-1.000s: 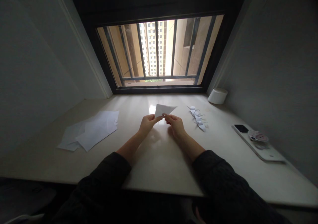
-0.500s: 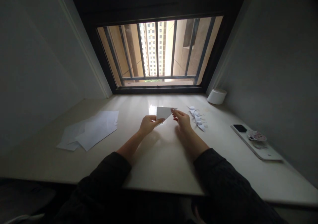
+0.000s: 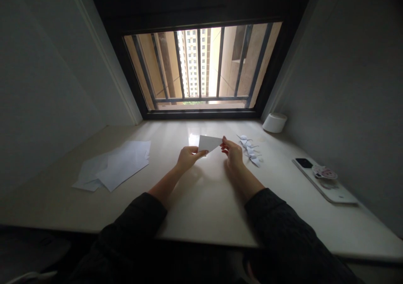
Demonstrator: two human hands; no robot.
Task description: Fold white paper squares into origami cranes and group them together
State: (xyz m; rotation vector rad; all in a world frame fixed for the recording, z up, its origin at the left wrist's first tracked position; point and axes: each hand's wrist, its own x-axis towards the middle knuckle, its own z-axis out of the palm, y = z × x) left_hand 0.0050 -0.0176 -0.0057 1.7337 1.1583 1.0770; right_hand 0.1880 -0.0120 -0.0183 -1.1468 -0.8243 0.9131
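Note:
A folded sheet of paper [image 3: 208, 142], pale grey against the light and tapering to the right, is held up between my two hands. My left hand [image 3: 188, 158] grips its lower left part, with the thumb lying along the near edge. At the right tip, my right hand [image 3: 232, 152] pinches the corner between thumb and forefinger; its other fingers are curled. Just beyond the right hand lie several small folded paper pieces [image 3: 251, 151] in a row, with thin points sticking out. The fingers behind the sheet are hidden.
Loose white paper sheets [image 3: 124, 164] overlap on the left of the white sill [image 3: 201, 217]. To the right lies a white phone [image 3: 341, 195] with a round decorated grip [image 3: 324, 172]. A white cylindrical object [image 3: 275, 123] stands in the back right corner, near the barred window [image 3: 199, 66].
My right hand has shifted slightly to the right, and its pinch now sits at the paper's pointed tip. The left hand stays in place, and the sheet's visible face looks a little darker.

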